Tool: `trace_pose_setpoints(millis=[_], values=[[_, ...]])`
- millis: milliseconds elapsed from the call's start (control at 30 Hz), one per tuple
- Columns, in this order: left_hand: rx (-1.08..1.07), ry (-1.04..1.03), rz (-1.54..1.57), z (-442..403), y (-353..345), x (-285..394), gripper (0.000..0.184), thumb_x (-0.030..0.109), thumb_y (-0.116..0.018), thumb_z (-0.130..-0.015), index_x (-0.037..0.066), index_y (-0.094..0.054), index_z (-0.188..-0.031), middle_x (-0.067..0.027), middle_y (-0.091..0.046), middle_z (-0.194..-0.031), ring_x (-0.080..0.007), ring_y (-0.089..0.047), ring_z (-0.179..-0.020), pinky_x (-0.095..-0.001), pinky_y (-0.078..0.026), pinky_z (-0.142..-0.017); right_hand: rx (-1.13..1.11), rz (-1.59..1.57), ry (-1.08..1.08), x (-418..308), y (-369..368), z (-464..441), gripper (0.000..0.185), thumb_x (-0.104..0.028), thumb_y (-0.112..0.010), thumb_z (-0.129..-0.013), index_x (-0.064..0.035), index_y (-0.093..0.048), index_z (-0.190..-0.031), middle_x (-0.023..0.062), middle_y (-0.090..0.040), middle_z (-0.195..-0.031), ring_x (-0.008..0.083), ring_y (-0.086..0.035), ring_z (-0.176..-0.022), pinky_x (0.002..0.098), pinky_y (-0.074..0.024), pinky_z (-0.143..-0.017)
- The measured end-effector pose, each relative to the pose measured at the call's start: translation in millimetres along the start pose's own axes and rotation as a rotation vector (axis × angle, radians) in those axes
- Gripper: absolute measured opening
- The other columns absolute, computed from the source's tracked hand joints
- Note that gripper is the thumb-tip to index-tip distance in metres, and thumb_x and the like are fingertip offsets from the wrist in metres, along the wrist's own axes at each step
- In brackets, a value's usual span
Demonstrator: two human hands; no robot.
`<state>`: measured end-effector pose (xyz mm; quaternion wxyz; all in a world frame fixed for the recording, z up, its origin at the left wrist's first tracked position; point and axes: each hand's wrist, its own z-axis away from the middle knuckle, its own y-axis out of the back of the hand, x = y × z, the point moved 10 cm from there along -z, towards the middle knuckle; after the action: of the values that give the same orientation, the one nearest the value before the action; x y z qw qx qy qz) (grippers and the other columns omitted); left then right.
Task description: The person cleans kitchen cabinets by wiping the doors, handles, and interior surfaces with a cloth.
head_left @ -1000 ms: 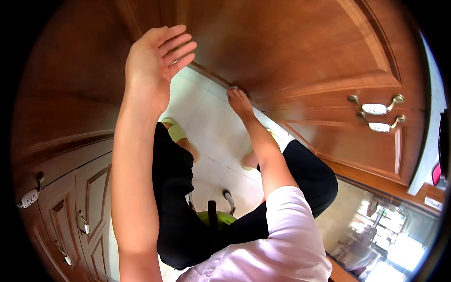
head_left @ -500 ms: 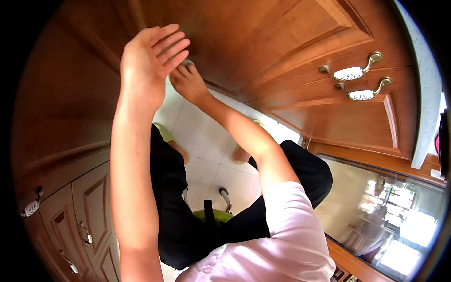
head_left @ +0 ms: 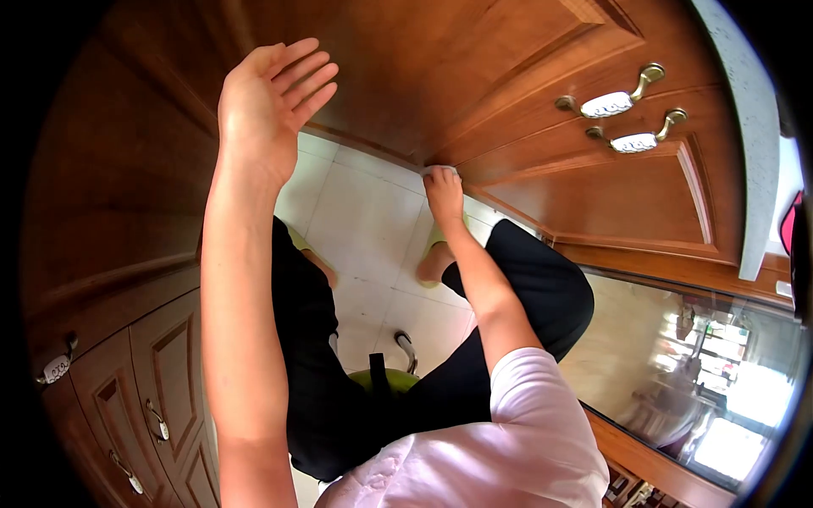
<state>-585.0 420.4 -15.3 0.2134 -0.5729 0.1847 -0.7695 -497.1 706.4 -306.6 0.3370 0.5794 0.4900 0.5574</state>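
Note:
My left hand (head_left: 269, 106) is raised in front of the brown wooden cabinet door (head_left: 381, 76), with its fingers stretched out and nothing held. Lower down, my right hand (head_left: 445, 195) presses a small white cloth (head_left: 439, 170) against the bottom part of the cabinet front. Its fingers cover most of the cloth, so only an edge shows.
Two drawer handles (head_left: 607, 105) with white patterned grips stick out at the upper right. A dark glass panel (head_left: 644, 347) is at the lower right. More cabinet doors (head_left: 165, 372) stand on the left. My knees and feet are above the tiled floor (head_left: 356, 220).
My right hand has moved right and down along the cabinet with the cloth, away from beside my left hand. My left hand stays almost where it was. The view has shifted slightly.

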Motion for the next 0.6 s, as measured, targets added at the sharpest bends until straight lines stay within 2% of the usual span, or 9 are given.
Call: trace_pose_setpoints(millis=[100, 167, 233, 267, 333, 400, 467, 533, 600], values=[[-0.002, 0.008, 0.0, -1, -3, -2, 0.045, 0.019, -0.042, -0.101, -0.012, -0.046, -0.134, -0.0233, -0.055, -0.136, -0.0339, -0.06, -0.119, -0.0429, -0.051, -0.103, 0.301, -0.378, -0.342, 28, 53, 17, 0.021, -0.005, -0.065, -0.078, -0.016, -0.071, -0.095, 0.0039, -0.056, -0.106, 0.0262, -0.052, -0.103, 0.0375, -0.0434, -0.092], [0.004, 0.006, -0.013, -1, -10, -2, 0.046, 0.02, -0.041, -0.102, -0.012, -0.048, -0.134, -0.0234, -0.056, -0.135, -0.0329, -0.06, -0.119, -0.0422, -0.05, -0.104, 0.42, -0.391, -0.403, 33, 123, 5, 0.034, 0.002, -0.064, -0.081, -0.0198, -0.074, -0.105, 0.0052, -0.054, -0.105, 0.0288, -0.05, -0.101, 0.0402, -0.0416, -0.091], [0.014, 0.011, -0.048, 5, -20, -7, 0.047, 0.022, -0.039, -0.102, -0.012, -0.051, -0.133, -0.0237, -0.058, -0.133, -0.0311, -0.059, -0.121, -0.0411, -0.049, -0.106, 0.809, -0.357, -0.422, 49, 205, -6, 0.045, 0.004, -0.065, -0.083, -0.0254, -0.072, -0.116, 0.0069, -0.052, -0.103, 0.0292, -0.049, -0.101, 0.0412, -0.0403, -0.086], [-0.005, 0.029, -0.071, 9, -26, -12, 0.047, 0.022, -0.039, -0.102, -0.012, -0.052, -0.133, -0.0233, -0.058, -0.132, -0.0308, -0.06, -0.12, -0.0409, -0.049, -0.106, 0.975, -0.366, -0.469, 60, 231, -13, 0.043, 0.003, -0.067, -0.083, -0.0266, -0.071, -0.113, 0.0063, -0.051, -0.103, 0.0286, -0.049, -0.1, 0.0411, -0.0393, -0.084], [-0.041, 0.054, -0.109, 15, -38, -19, 0.046, 0.022, -0.039, -0.102, -0.011, -0.054, -0.131, -0.0225, -0.06, -0.131, -0.0302, -0.06, -0.119, -0.0404, -0.049, -0.105, 1.066, -0.21, -0.464, 71, 236, -23, 0.035, -0.003, -0.074, -0.081, -0.0278, -0.071, -0.106, 0.0027, -0.053, -0.105, 0.0277, -0.049, -0.099, 0.0405, -0.0422, -0.082], [-0.062, 0.07, -0.167, 19, -48, -26, 0.046, 0.023, -0.039, -0.102, -0.01, -0.056, -0.129, -0.0213, -0.061, -0.129, -0.0292, -0.061, -0.118, -0.0394, -0.049, -0.104, 1.067, -0.136, -0.384, 62, 200, -23, 0.034, -0.011, -0.08, -0.078, -0.0295, -0.068, -0.104, -0.0003, -0.053, -0.102, 0.0271, -0.05, -0.095, 0.0396, -0.0419, -0.078], [-0.092, 0.068, -0.21, 21, -56, -31, 0.044, 0.024, -0.04, -0.102, -0.008, -0.058, -0.127, -0.0196, -0.062, -0.128, -0.0282, -0.062, -0.116, -0.0391, -0.048, -0.104, 0.956, -0.292, -0.407, 58, 142, -17, 0.036, -0.012, -0.081, -0.073, -0.0299, -0.069, -0.101, -0.0014, -0.053, -0.101, 0.0256, -0.052, -0.092, 0.0379, -0.0421, -0.077], [-0.11, 0.061, -0.264, 23, -66, -35, 0.044, 0.025, -0.04, -0.102, -0.007, -0.058, -0.126, -0.0189, -0.063, -0.127, -0.0279, -0.062, -0.116, -0.0393, -0.048, -0.104, 0.814, -0.24, -0.333, 30, 112, -10, 0.026, -0.011, -0.074, -0.077, -0.0262, -0.072, -0.099, -0.0009, -0.055, -0.102, 0.0233, -0.055, -0.093, 0.0369, -0.0437, -0.077], [-0.12, 0.073, -0.291, 22, -71, -44, 0.043, 0.026, -0.041, -0.103, -0.006, -0.06, -0.124, -0.018, -0.064, -0.124, -0.0271, -0.062, -0.115, -0.0389, -0.048, -0.102, 0.62, -0.433, -0.354, 16, 58, -4, 0.028, -0.004, -0.07, -0.076, -0.0206, -0.073, -0.098, 0.0041, -0.058, -0.107, 0.0277, -0.055, -0.101, 0.0418, -0.0453, -0.076]])
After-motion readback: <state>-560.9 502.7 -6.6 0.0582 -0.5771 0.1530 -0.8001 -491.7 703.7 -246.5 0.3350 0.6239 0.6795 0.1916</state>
